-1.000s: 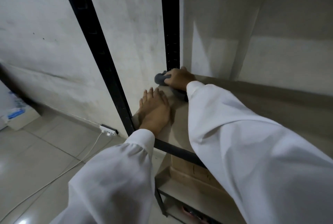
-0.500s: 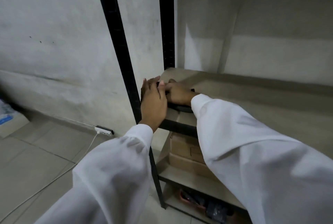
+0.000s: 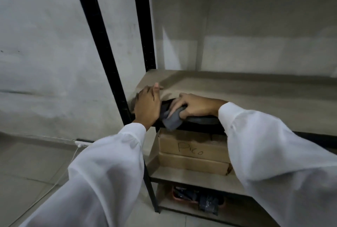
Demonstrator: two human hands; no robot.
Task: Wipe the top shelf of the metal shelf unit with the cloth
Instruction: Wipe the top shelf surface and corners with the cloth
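Cloth [image 3: 172, 121]: grey, bunched up, lying at the front edge of the shelf [image 3: 255, 95] near its left front corner; one fold hangs down over the black front rail.

Your right hand [image 3: 197, 106]: on top of the cloth, fingers curled round it and gripping it; white sleeve down to the wrist.

Your left hand [image 3: 146, 105]: just left of the cloth and close against it, fingers straight, lying flat on the shelf corner beside the front post, holding nothing. The fingertips are blurred.

Metal shelf unit [image 3: 102, 44]: black posts, pale board shelves; a black rail crosses overhead.

Cardboard boxes [image 3: 193, 146]: two, stacked on the shelf below your hands, right under the cloth; the upper one has "Pico" handwritten on its front.

Lowest shelf [image 3: 200, 210]: dark items on it, too dim to tell apart.

Floor [image 3: 27, 172]: pale tiles; a white power strip [image 3: 82, 142] lies against the wall, with a white cable [image 3: 60, 179] running from it across the tiles
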